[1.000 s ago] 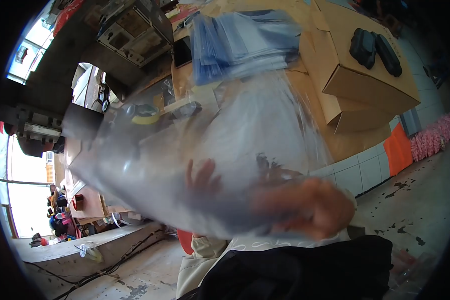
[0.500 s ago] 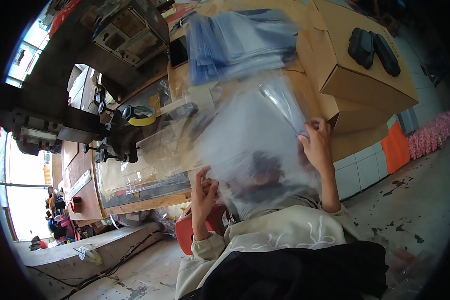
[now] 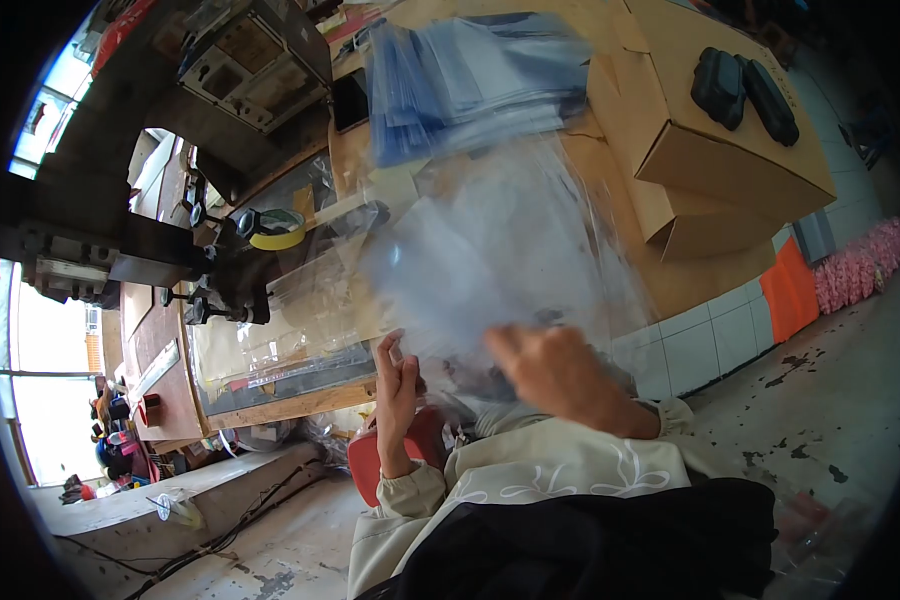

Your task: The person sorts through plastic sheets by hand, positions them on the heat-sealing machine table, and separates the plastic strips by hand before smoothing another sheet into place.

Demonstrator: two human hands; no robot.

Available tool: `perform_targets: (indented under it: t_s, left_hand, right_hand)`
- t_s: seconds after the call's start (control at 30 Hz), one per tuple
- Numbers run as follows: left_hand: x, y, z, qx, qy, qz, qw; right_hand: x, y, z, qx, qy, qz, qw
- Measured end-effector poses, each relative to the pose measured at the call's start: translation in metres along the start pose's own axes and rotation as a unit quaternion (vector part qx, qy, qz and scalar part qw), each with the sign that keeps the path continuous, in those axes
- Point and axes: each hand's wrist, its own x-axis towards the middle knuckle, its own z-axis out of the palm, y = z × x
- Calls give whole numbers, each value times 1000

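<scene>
Clear plastic sheets [image 3: 580, 235] lie across the brown work surface before me. My right hand [image 3: 560, 372] is closed on the near edge of a plastic sheet [image 3: 440, 275], which is smeared by motion. At the sheets' near left edge my left hand [image 3: 397, 385] is raised with its fingers bent and a little apart; it holds nothing that I can see. Beyond the clear sheets is a stack of bluish plastic sheets [image 3: 470, 80]. A roll of yellow tape [image 3: 277, 230] sits by the dark machine [image 3: 150, 250] on the left.
A cardboard box [image 3: 740, 165] with two black cases [image 3: 720, 88] on top stands at the right. A phone [image 3: 350, 100] lies beside the bluish stack. A red stool [image 3: 425, 440] is below my left hand. Orange cloth [image 3: 790, 290] lies at the far right.
My right hand has moved left and nearer to me, drawing a plastic sheet with it. My left hand has stayed near the same place, its fingers slightly straighter.
</scene>
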Motion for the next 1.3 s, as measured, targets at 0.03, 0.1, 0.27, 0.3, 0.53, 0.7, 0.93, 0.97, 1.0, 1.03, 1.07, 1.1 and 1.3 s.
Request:
perform_targets:
  t_s: [0.03, 0.1, 0.27, 0.3, 0.53, 0.7, 0.93, 0.97, 1.0, 1.03, 1.07, 1.1, 1.3]
  left_hand:
    - [-1, 1, 1, -12, 1, 0, 1000]
    - [-2, 0, 4, -42, -4, 4, 999]
    - [-9, -13, -9, -241, 25, -9, 970]
    - [-13, -13, -15, -304, 51, -26, 951]
    - [1, 17, -1, 82, 24, -1, 996]
    - [5, 4, -7, 81, 0, 12, 997]
    - [7, 5, -1, 51, 48, 21, 997]
    - [7, 3, -1, 42, 52, 25, 997]
    - [7, 2, -1, 32, 57, 29, 997]
    - [7, 1, -1, 31, 57, 34, 997]
    - [6, 1, -1, 30, 58, 39, 997]
    - [5, 0, -1, 29, 59, 44, 997]
    - [2, 4, 1, 2, 53, 42, 998]
  right_hand:
    - [-1, -7, -4, 79, -8, -81, 994]
    - [-3, -10, -16, 260, -12, -213, 942]
    - [-24, 19, -70, 679, -83, -99, 723]
    - [-32, 20, -70, 754, -1, -8, 657]
    - [-70, 83, 34, 195, 206, 331, 900]
    - [-58, 74, 43, 126, 233, 356, 896]
    - [-13, 118, 38, 241, 205, 319, 893]
    - [-7, 121, 34, 253, 179, 317, 896]
    - [-4, 121, 33, 224, 171, 314, 906]
    - [-1, 121, 31, 196, 164, 309, 916]
    - [2, 120, 30, 168, 156, 304, 925]
    - [3, 117, 29, 200, 167, 301, 917]
    - [-4, 104, 15, 401, 100, 288, 864]
